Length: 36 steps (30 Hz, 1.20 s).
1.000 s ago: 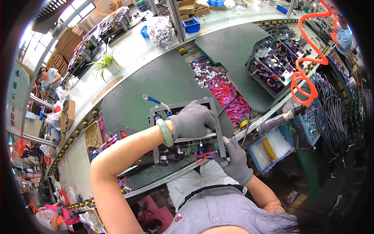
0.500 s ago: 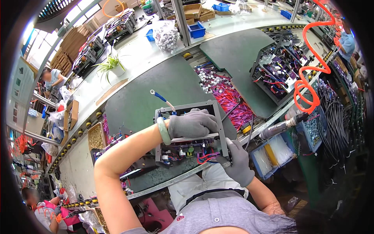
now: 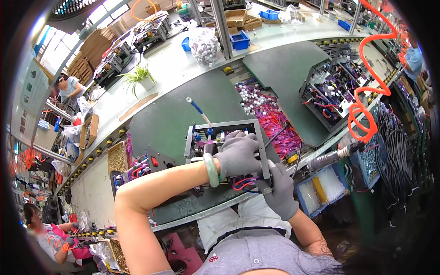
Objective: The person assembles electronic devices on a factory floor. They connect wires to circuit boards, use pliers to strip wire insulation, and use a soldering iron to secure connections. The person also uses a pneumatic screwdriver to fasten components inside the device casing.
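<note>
Two blue bins stand to the person's right: one [image 3: 331,203] has clear strips either side of a yellow divider [image 3: 319,189], the other [image 3: 362,170] small metallic pieces [image 3: 373,153]; at the left, a shallow tray [image 3: 108,160] contains brass-coloured bits [image 3: 118,158]. The left forearm (a pale green bangle [image 3: 211,170] at its wrist) crosses the bench from lower left; the gloved left hand [image 3: 239,155] bends palm down, fingers curled into a grey metal frame [image 3: 262,149], their grip hidden; the right hand [image 3: 279,190] is half open at the frame's near right corner, fingers up along its side, thumb apart, and whether it grips I cannot tell; the frame lies beneath the left hand, just left of the right.
</note>
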Tool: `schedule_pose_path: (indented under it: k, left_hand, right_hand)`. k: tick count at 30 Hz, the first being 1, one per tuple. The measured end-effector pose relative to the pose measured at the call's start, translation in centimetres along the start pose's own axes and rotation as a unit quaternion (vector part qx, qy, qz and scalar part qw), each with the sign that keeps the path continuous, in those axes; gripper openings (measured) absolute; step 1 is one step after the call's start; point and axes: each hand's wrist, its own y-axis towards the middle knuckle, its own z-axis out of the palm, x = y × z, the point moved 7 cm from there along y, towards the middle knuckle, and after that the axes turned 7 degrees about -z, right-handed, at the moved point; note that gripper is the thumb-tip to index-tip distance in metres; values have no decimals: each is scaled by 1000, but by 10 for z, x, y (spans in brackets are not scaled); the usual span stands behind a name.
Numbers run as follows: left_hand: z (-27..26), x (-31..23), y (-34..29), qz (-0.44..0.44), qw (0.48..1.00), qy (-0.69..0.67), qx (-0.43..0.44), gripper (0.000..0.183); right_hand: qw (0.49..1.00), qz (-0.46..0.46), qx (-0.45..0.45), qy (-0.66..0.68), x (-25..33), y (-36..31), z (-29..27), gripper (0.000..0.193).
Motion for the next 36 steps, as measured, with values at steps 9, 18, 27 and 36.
schedule_pose_path:
  k: [9,18,27,36]
  left_hand:
    - [-55,44,64,-40,977,-203,51,35]
    - [-77,59,109,-71,990,86,-88,38]
    - [-98,68,89,-118,942,300,-88,24]
    - [-80,93,94,5,992,-96,-77,30]
  right_hand:
    - [999,18,12,34,-34,107,-6,33]
    - [975,93,180,92,-95,185,23,27]
    - [971,72,228,-26,-86,218,55,38]
    - [977,98,186,15,-99,187,47,36]
